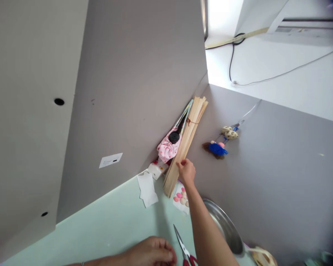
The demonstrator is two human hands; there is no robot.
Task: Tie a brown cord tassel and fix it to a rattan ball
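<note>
A tied bundle of thin, flat wooden strips [187, 140] leans upright in the corner. My right hand [186, 170] reaches to its lower right edge, thumb and fingers closed in a pinch on the strips. Low in the view, my left hand [155, 251] rests over the table with its fingers curled together; nothing shows in it. Just right of it lie scissors [180, 238] with red handles, blades pointing away. Against the strips' left side sits a pink patterned cloth pouch [168, 147] with a black roll [174, 137] in front of it.
White paper pieces [147, 189] lie on the pale green table [100, 232], near a small white box [157, 170]. A picture card [181, 199] is partly behind my right arm. A metal basin [224, 221] stands at the right, below a hanging ornament [218, 148].
</note>
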